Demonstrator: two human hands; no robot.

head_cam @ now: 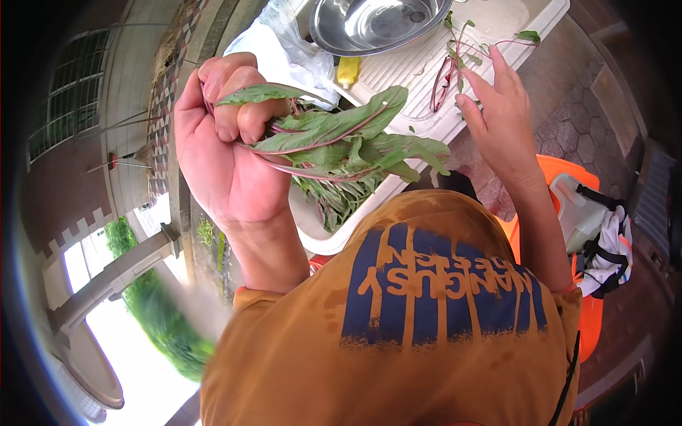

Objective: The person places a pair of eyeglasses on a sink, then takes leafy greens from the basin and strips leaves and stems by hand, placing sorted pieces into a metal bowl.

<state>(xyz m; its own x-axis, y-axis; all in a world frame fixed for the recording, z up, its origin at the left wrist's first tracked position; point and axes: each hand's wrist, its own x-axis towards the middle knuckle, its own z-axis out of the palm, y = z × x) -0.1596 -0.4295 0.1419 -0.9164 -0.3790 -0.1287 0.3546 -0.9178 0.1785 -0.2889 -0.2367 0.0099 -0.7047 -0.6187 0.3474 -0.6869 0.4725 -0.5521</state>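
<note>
My left hand is raised on the left, its fingers curled tightly around a bunch of leafy greens. The long green leaves have pinkish-red stems and veins and point to the right. Beneath them more greens lie in the white sink basin, partly hidden by the bunch. My right hand is spread over the ridged white drainboard, holding nothing that I can make out. Close to its fingertips lie thin reddish stems with small leaves.
A stainless steel bowl stands at the top of the drainboard. Beside it are a yellow bottle and a white plastic bag. An orange plastic chair with a bag and cloth stands at my right.
</note>
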